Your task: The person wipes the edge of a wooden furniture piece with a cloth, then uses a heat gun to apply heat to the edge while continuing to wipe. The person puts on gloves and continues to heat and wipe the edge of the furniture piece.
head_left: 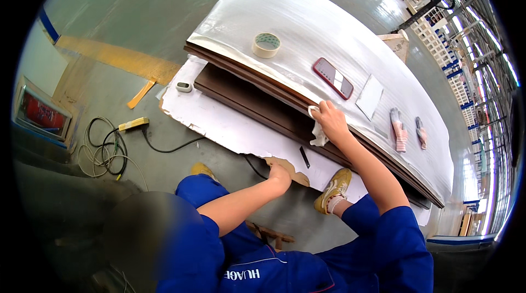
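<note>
The bright blue, short-sleeved work uniform (402,249) bore white lettering (241,274) and thin red piping (332,283). Yellow shoes (335,184) accompanied a white sock (332,204).

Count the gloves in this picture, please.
2: one glove lies right of the phone on the white wrap, the other farther right on it. More could be hidden.

This was a factory workshop.
A broad, glossy floor (137,5), a yellow stripe (123,58), a pallet-truck handle (425,9) and bright ceiling lights (512,72) showed it.
</note>
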`<action>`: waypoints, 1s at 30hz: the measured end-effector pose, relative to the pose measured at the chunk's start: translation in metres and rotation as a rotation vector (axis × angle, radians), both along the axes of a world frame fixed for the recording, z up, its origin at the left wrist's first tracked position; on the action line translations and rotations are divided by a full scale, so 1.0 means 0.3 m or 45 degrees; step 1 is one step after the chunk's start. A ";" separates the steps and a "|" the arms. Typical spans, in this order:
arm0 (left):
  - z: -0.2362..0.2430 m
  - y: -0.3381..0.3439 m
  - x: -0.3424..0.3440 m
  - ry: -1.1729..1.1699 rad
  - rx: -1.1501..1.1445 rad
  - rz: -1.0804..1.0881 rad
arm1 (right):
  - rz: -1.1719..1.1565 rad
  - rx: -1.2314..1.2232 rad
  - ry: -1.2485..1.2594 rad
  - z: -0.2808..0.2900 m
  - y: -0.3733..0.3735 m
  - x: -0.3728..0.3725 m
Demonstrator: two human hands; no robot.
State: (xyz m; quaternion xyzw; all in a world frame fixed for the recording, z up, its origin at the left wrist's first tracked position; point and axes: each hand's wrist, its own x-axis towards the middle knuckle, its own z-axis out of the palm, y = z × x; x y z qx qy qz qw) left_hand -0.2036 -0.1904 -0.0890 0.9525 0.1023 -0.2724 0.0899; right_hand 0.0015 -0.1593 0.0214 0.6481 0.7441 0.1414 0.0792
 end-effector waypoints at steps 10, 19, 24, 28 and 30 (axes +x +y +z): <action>0.111 -0.030 0.014 -0.057 -0.039 -0.051 | 0.165 0.133 -0.110 -0.017 -0.018 0.040; 0.198 0.016 0.035 -0.021 0.024 -0.087 | 0.446 0.087 -0.492 -0.089 0.173 -0.096; 0.202 0.042 0.030 -0.037 0.116 -0.038 | 0.382 0.069 -0.592 -0.048 0.109 -0.046; 0.199 0.034 0.033 -0.008 0.065 -0.065 | 0.482 0.042 -0.699 -0.035 0.134 -0.048; 0.180 0.002 0.049 -0.031 0.056 -0.055 | 0.489 0.067 -0.744 -0.036 0.148 -0.061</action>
